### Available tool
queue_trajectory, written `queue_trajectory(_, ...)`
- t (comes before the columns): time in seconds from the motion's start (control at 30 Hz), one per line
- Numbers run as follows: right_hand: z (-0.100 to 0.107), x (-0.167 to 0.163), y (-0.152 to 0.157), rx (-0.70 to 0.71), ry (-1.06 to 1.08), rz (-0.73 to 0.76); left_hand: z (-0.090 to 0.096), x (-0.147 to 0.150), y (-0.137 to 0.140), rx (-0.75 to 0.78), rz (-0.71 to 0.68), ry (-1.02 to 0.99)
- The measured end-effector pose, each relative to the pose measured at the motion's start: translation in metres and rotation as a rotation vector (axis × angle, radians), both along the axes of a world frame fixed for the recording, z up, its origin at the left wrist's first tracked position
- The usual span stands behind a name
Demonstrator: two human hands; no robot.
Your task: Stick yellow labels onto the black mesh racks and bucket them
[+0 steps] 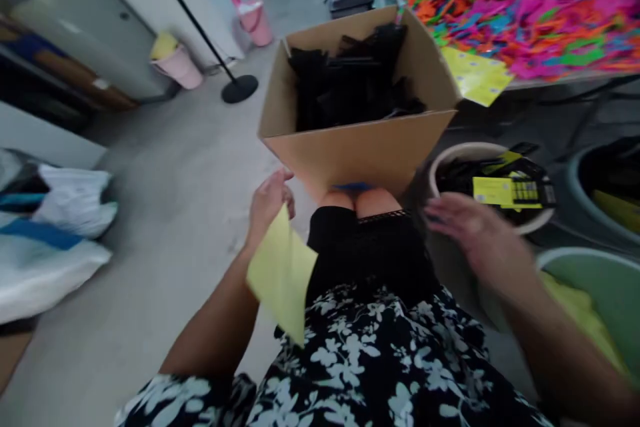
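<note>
My left hand [271, 203] is closed on a pale yellow sheet [283, 273], which hangs from the fingers over my lap with one corner bent. My right hand [467, 227] is slightly blurred, its fingers stretched out with nothing visible in them. It hovers by the near left rim of a round tub [437, 170] of black packages with yellow labels [493, 191]. In front of my knees stands an open cardboard box [357, 150], partly filled with black items [350, 90] whose kind I cannot make out.
Brightly coloured strips [525, 13] cover a table at the right, with a yellow sheet [475, 73] at its edge. A green tub [600, 280] and a grey-blue tub [583, 180] stand right. White sacks [50, 267], a black stand base [240, 89] and a pink bin [180, 67] are left.
</note>
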State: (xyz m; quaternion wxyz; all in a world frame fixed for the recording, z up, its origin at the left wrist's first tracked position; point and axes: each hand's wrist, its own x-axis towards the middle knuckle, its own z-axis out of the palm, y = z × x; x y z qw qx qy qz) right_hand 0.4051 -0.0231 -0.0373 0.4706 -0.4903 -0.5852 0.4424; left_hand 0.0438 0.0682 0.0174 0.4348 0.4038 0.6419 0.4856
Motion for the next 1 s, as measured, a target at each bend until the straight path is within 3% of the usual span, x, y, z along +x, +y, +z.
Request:
queue_trajectory(0.07, 0.023, -0.076, -0.024, -0.03, -0.018, 0.357, -0.003, 0.009, 0.006, 0.051, 0.072, -0.07)
queue_trajectory(0.13, 0.042, -0.129, -0.035, -0.009, -0.129, 0.39, -0.007, 0.017, 0.013, 0.057, 0.138, -0.158)
queue_trajectory(0.2, 0.049, -0.156, -0.03, 0.026, -0.172, 0.33, -0.012, 0.023, 0.017, 0.043, 0.206, -0.248)
queue_trajectory(0.3, 0.043, -0.149, 0.001, -0.128, -0.1, 0.305, -0.019, 0.018, 0.015, 0.03, 0.286, -0.294)
queue_trajectory(0.4, 0.043, -0.111, 0.037, -0.416, -0.006, 0.382, -0.016, -0.001, 0.004, 0.042, 0.199, -0.145)
queue_trajectory(0.47, 0.054, -0.087, 0.056, -0.509, -0.035, 0.532, -0.005, -0.012, -0.003, 0.105, 0.024, -0.017)
queue_trajectory(0.53, 0.069, -0.074, 0.071, -0.513, -0.136, 0.73, 0.01, -0.017, -0.008, 0.122, -0.275, 0.03)
queue_trajectory(0.63, 0.088, -0.075, 0.086, -0.38, -0.326, 0.932, 0.027, -0.01, -0.014, -0.06, -0.83, 0.0)
queue_trajectory(0.67, 0.091, -0.079, 0.09, -0.304, -0.403, 0.952, 0.027, -0.005, -0.017, -0.128, -0.956, -0.018)
queue_trajectory(0.7, 0.092, -0.084, 0.092, -0.208, -0.487, 0.929, 0.025, 0.001, -0.02, -0.178, -1.023, -0.047)
queue_trajectory(0.77, 0.087, -0.092, 0.09, 0.022, -0.635, 0.715, 0.014, 0.01, -0.027, -0.226, -0.994, -0.174)
queue_trajectory(0.83, 0.075, -0.099, 0.078, 0.246, -0.694, 0.32, -0.004, 0.018, -0.035, -0.233, -0.811, -0.372)
queue_trajectory(0.9, 0.059, -0.106, 0.058, 0.379, -0.664, -0.027, -0.02, 0.023, -0.044, -0.212, -0.618, -0.546)
queue_trajectory(0.93, 0.05, -0.111, 0.046, 0.407, -0.645, -0.118, -0.027, 0.025, -0.049, -0.193, -0.537, -0.61)
queue_trajectory(1.0, 0.032, -0.12, 0.025, 0.411, -0.616, -0.162, -0.036, 0.03, -0.056, -0.152, -0.415, -0.701)
